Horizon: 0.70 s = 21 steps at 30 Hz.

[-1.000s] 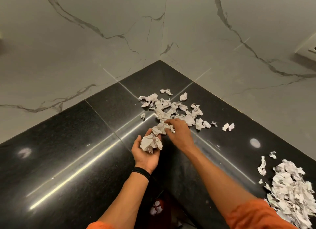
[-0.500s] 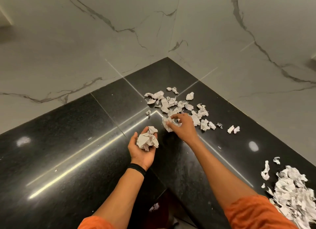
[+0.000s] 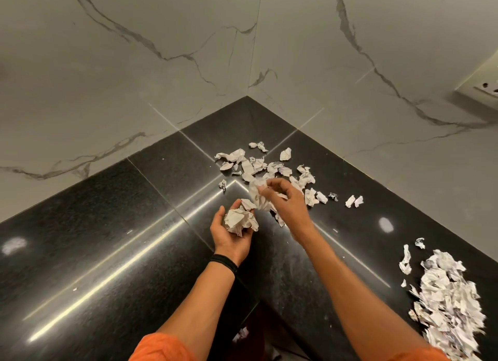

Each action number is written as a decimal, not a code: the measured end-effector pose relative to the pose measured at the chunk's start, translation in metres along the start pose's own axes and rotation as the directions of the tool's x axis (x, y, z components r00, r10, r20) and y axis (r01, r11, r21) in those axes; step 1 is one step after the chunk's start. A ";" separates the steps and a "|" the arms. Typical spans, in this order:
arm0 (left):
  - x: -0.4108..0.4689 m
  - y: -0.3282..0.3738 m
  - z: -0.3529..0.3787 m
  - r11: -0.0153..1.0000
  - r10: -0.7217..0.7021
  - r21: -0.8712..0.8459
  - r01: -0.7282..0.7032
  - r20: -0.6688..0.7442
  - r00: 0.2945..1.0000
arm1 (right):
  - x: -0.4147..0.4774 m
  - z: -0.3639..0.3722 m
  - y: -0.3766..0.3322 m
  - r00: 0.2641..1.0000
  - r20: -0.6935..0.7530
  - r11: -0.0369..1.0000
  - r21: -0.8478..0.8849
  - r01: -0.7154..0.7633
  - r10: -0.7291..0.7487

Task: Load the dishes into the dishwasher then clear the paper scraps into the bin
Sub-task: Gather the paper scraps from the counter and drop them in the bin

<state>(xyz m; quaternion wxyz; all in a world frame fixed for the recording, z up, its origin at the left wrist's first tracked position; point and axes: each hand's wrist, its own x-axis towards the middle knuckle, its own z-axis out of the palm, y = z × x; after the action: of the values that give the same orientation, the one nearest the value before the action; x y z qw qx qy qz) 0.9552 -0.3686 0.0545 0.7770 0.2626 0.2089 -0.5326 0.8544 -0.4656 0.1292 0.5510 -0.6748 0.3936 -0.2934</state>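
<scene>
Head view: right hand (image 3: 286, 202) pinches a crumpled scrap (image 3: 257, 197); left hand (image 3: 229, 242) cups a wad (image 3: 239, 220) — likely featherlight, soft, crushable, best gathered in loose handfuls.

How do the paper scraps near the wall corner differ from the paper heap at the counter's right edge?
The corner scraps lie spread out, with dark counter showing between them; the heap is packed close. The right hand pinches a piece beside the corner scraps; no hand touches the heap. Both are crumpled white paper on the same counter.
</scene>
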 end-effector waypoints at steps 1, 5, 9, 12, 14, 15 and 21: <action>-0.002 -0.001 0.002 1.000 -0.001 0.006 0.001 0.022 1.000 | -0.007 0.006 0.001 0.999 0.021 0.997 -0.057 0.049 -0.048; -0.008 -0.003 0.004 0.998 -0.037 0.045 0.033 0.087 0.995 | -0.033 0.027 0.017 0.968 0.160 0.958 -0.184 0.220 -0.192; -0.016 -0.007 0.003 0.995 -0.059 0.087 0.048 0.126 0.990 | -0.052 0.037 0.025 0.979 0.115 0.971 -0.151 0.185 -0.169; -0.024 -0.010 0.003 0.993 -0.098 0.086 0.086 0.139 0.985 | -0.064 0.039 0.021 0.985 0.069 0.977 -0.136 0.166 -0.158; -0.030 -0.013 0.001 0.991 -0.104 0.103 0.090 0.148 0.983 | -0.072 0.041 0.020 0.988 0.046 0.983 -0.105 0.148 -0.144; -0.032 -0.015 0.000 0.990 -0.106 0.109 0.089 0.154 0.982 | -0.075 0.041 0.020 0.991 0.037 0.988 -0.078 0.132 -0.130; -0.060 -0.020 -0.019 0.986 -0.110 0.143 0.083 0.198 0.974 | -0.111 0.048 0.021 0.997 -0.030 0.997 0.031 0.068 -0.068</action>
<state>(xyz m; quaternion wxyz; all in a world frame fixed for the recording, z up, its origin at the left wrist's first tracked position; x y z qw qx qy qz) 0.9143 -0.3193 0.0720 0.7482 0.2472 0.1040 -0.6069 0.8325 -0.3481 0.1019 0.5455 -0.6746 0.3737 -0.3281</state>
